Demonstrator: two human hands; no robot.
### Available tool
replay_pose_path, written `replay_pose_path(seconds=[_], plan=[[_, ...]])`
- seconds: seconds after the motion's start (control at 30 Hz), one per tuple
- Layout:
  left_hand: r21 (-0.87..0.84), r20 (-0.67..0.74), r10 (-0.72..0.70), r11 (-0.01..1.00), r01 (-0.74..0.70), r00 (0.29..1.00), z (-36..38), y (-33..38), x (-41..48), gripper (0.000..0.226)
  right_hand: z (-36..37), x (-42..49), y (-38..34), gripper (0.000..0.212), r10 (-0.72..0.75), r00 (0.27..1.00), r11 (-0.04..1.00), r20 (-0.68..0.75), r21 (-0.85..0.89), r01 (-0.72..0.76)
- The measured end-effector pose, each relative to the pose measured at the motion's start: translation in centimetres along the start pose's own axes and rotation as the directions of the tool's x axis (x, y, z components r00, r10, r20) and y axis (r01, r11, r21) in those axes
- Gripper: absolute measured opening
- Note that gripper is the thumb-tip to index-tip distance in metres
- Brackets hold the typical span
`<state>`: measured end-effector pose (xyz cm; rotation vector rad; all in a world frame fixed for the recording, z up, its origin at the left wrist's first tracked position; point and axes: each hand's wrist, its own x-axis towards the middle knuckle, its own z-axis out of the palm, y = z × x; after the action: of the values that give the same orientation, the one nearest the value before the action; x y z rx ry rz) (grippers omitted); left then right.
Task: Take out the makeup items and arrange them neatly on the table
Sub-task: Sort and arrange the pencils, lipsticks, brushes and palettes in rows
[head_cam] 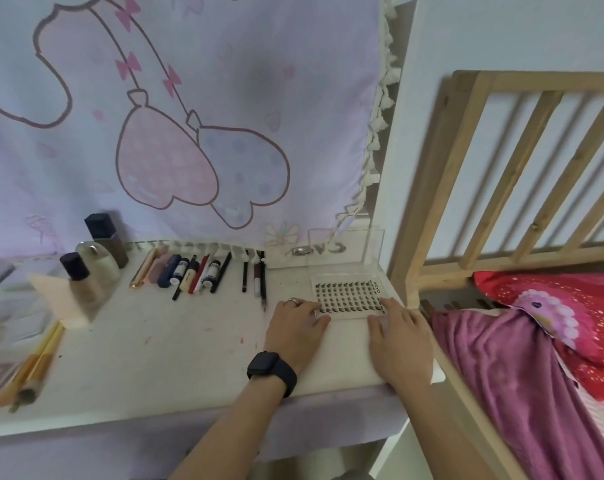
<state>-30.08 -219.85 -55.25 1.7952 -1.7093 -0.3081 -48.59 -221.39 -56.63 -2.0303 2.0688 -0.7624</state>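
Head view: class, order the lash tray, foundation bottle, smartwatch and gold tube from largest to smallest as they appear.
1. Lash tray.
2. Foundation bottle and smartwatch: they look about alike, and the watch is nearer the camera, so unranked.
3. Gold tube, long but thin.

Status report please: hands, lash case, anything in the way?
On lash case edges: left hand, right hand, fingers flat. Case at table right end, lid up. Nearest: pencils, close on left.
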Motion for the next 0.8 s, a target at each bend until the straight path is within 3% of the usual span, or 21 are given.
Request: replay_pose_path(seconds=[0.3, 0.53, 0.63, 0.7, 0.8], plan=[[-0.009, 0.026, -0.053, 0.999, 0.054, 0.998, -0.4, 0.2, -0.3, 0.031, -0.7, -0.4, -0.7, 0.048, 0.069, 0.997, 0.997, 0.026, 0.036, -0.070], [0.086, 0.133, 0.062, 0.994, -0.074, 0.989, -2.3, -1.4, -2.0, 0.040, -0.5, -0.9, -0.4, 0.046, 0.007, 1.000, 1.000, -0.006, 0.029, -0.006], [0.140, 0.058, 0.074, 0.987, -0.082, 0.996, -4.2, -2.6, -2.5, 0.039, 0.3, -1.7, -0.6, 0.036, -0.109, 0.975, 0.994, -0.193, 0.007, 0.112], [0.176, -0.006, 0.019, 0.984, -0.018, 1.000, -5.7, -3.6, -2.2, 0.038, 0.8, -2.7, -1.0, 0.042, -0.252, 0.924, 0.967, -0.286, -0.043, 0.250], [0.246, -0.062, -0.072, 0.966, 0.085, 0.995, -7.6, -5.1, -1.6, 0.034, 1.6, -4.9, -3.1, 0.042, -0.367, 0.895, 0.926, -0.252, -0.012, 0.376]])
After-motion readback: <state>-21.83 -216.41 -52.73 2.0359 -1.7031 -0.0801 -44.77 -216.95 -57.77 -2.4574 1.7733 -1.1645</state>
